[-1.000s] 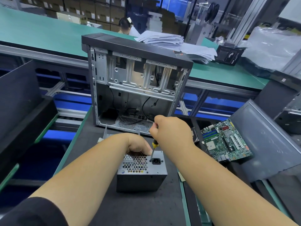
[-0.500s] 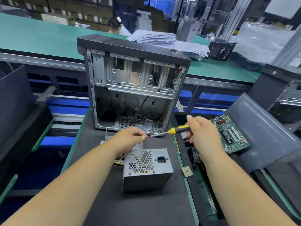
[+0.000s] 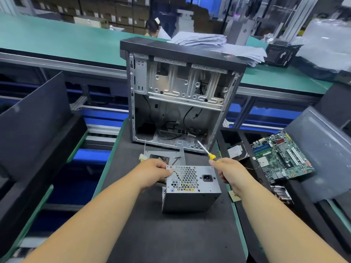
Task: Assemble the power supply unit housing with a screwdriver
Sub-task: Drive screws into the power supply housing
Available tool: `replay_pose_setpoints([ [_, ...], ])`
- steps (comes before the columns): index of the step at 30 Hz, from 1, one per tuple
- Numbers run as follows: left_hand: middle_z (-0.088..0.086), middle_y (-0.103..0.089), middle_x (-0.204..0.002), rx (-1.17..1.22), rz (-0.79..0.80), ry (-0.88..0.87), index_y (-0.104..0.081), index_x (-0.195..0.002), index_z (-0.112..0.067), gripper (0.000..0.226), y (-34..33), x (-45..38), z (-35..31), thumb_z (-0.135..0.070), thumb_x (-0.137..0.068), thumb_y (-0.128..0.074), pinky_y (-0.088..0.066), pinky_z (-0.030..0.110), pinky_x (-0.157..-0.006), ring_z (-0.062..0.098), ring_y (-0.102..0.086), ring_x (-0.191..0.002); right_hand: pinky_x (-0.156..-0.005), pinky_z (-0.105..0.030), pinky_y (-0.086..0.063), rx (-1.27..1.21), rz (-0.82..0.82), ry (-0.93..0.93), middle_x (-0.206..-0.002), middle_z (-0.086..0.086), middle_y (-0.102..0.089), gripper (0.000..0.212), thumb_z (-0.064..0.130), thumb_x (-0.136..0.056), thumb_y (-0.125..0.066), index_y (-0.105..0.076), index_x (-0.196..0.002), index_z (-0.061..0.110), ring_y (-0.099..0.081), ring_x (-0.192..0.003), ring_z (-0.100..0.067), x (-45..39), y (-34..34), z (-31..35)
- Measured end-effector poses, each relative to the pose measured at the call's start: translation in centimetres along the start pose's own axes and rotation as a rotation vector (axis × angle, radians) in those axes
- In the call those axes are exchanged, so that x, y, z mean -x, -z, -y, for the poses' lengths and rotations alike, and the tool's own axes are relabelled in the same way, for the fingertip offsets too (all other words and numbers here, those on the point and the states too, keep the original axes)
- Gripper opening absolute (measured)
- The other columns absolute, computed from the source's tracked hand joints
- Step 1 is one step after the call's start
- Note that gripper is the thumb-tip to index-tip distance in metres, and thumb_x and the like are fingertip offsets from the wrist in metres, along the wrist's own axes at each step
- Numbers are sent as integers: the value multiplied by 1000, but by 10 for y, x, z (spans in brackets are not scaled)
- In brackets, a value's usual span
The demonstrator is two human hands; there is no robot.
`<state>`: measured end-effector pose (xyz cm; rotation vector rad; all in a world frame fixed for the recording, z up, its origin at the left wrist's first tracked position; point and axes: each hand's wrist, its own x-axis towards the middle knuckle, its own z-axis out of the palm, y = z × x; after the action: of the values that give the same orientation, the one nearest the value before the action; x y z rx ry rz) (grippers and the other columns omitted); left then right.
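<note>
Fingers of the right hand (image 3: 230,172) are curled around the black-and-yellow handle of the screwdriver (image 3: 206,149), gripping it; only the yellow collar and bare shaft show beyond the knuckles. Long axis of the screwdriver runs from the hand up and to the left, tip pointing toward the lower right corner of the open computer case (image 3: 180,95), where it is blurred and contact cannot be determined. Fingers of the left hand (image 3: 157,172) are bent over the upper left edge of the power supply unit (image 3: 191,188), gripping that corner; the fingertips are hidden behind the housing.

Power supply unit sits on the dark work mat (image 3: 152,234), near its middle, between the two hands. Its perforated face with the power socket is tilted upward toward the camera, long side running left to right. The right hand is just beside its upper right corner, not touching as far as can be seen. A loose grey metal cover panel (image 3: 163,155) lies flat on the mat between the unit and the case.

Computer case stands upright at the far edge of the mat, open side facing the camera. A green motherboard (image 3: 281,156) lies in the tray to the right.
</note>
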<state>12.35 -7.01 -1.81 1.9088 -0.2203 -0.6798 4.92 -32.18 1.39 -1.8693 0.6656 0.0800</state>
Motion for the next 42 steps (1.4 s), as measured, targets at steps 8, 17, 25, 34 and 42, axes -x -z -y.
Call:
replay_pose_setpoints([
  [8,-1,-66,-69,-26,21,-17,-69,-82,-9,8,-10,25,-11,-12,-80,-76,-50,32,-76,18,-62,-72,-45,-22,-21,-79,174,-64,-50,1,-36,42,23,-77,-82,-45,-59,19,-27,-43,-13,-7,12,-22],
  [17,3,-52,-73,-43,-83,-119,-61,-90,-10,19,-51,71,-29,4,-82,-72,-47,13,-63,14,-52,-70,-44,-22,-20,-124,327,10,-49,3,-35,42,21,-79,-81,-44,-58,20,-27,-43,-12,11,47,-54],
  [25,-6,-57,-73,-340,-356,-245,-64,-83,-23,20,-101,67,0,-10,-78,-79,-43,18,-69,8,-48,-63,-58,-31,-18,-10,252,228,-66,-5,-34,36,21,-74,-85,-55,-70,2,-31,-61,-16,21,65,-83],
  [34,-11,-60,-63,-361,-402,-149,-60,-68,-35,31,-124,76,45,-14,-72,-82,-42,14,-59,1,-50,-55,-52,-22,-30,34,261,177,-51,13,-45,21,25,-71,-87,-69,-62,20,-39,-43,-3,29,49,-128],
  [42,-7,-67,-77,-346,-308,-95,-66,-78,-30,22,-122,81,50,-18,-73,-84,-52,27,-76,11,-62,-73,-55,-28,-23,10,226,83,-69,-1,-36,44,41,-81,-77,-39,-68,22,-32,-56,-14,37,51,-134],
])
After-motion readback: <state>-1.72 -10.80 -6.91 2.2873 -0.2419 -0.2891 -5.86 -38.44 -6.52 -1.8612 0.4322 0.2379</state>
